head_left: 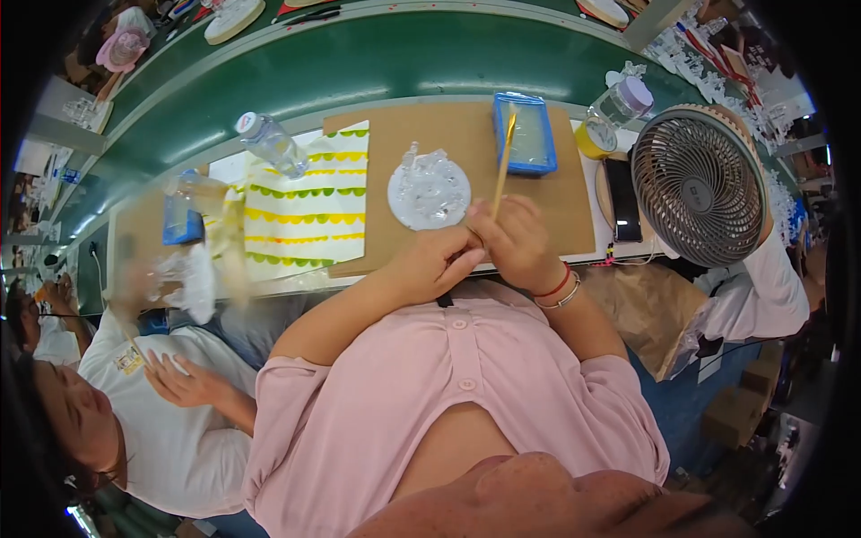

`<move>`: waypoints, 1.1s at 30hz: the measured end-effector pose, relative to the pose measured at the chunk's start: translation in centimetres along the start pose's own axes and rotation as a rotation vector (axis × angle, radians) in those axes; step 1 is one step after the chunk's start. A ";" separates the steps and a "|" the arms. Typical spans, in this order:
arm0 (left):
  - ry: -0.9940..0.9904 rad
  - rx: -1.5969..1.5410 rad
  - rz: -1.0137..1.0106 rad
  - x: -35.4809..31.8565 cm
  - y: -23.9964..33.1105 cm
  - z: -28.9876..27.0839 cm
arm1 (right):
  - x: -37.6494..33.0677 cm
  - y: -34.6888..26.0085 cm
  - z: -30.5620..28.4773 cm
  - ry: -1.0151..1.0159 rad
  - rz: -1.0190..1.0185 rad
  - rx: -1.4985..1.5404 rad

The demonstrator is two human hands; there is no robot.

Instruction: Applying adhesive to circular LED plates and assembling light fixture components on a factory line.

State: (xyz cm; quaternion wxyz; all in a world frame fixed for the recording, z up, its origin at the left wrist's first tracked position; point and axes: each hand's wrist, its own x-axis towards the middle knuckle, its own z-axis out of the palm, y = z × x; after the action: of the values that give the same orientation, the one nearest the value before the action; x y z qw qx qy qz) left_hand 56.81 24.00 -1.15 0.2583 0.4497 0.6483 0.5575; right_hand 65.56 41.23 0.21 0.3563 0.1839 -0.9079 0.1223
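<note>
My right hand (520, 240) is closed around a thin yellow paintbrush-like stick (504, 170), which points up and away over the cardboard. Against it rests my left hand (444, 260), its fingers curled in; whatever they pinch is hidden. Just beyond both hands, a round white disc (404, 211) carries a clear, lumpy plastic piece (435, 184). A blue-rimmed rectangular tray (549, 161) with something pale and translucent inside lies beyond the stick. Under these things is a brown cardboard sheet (565, 211).
Left of the cardboard lies a yellow-and-green patterned cloth (305, 211), with a tilted clear bottle (273, 148) on it. At right are a lidded jar (619, 108), a phone (621, 202) and a round fan (700, 188). A co-worker (170, 421) sits close on my left, one arm motion-blurred.
</note>
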 end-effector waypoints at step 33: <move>0.393 0.590 -0.146 3.7 -1.5 -7.0 | -2.9 12.3 -1.2 0.084 0.612 0.134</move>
State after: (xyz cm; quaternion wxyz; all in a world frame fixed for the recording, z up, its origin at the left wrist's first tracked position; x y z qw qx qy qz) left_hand 48.81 23.85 -0.22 0.0270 0.3419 0.8489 0.4022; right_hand 63.05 53.46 -2.08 0.3270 -0.0799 -0.8956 0.2909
